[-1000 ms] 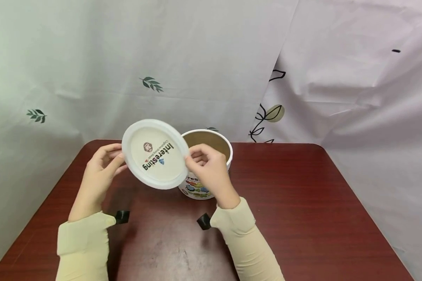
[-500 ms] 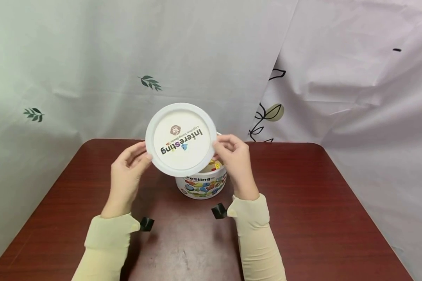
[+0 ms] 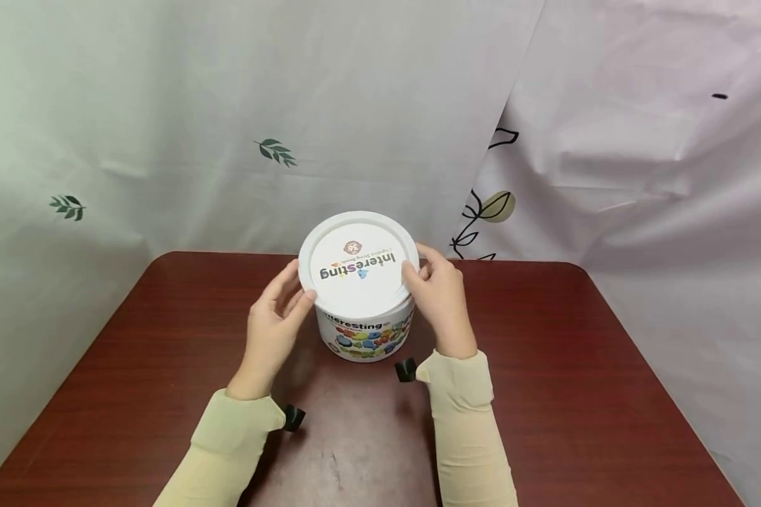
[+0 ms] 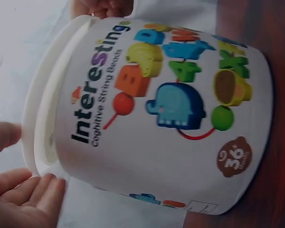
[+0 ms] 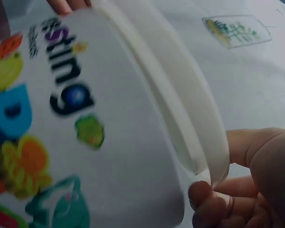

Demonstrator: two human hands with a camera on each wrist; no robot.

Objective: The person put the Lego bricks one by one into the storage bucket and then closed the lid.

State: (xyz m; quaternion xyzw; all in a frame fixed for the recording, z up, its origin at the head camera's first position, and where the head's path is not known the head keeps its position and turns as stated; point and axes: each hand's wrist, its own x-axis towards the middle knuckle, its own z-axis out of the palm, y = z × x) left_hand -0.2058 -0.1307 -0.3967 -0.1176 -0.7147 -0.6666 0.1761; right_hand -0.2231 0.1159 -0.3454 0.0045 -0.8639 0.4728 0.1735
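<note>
A white round lid printed "Interesting" lies over the mouth of a white bucket, which stands upright on the table. Colourful bead pictures cover the bucket's side. My left hand holds the lid's left edge, thumb near the top and fingers lower at the side. At the opposite edge my right hand pinches the lid, thumb on top. A narrow gap shows between lid and bucket rim in the right wrist view, where the fingers of my right hand reach under the edge. The bucket's inside is hidden.
The dark red wooden table has rounded far corners. Behind it hangs a pale cloth with leaf prints. Small black pieces stick out at both wrists, low over the tabletop.
Both hands have carried the lid rightward and then down, from beside the bucket onto its mouth. The lid has turned from tilted to flatter, covering the opening seen earlier.
</note>
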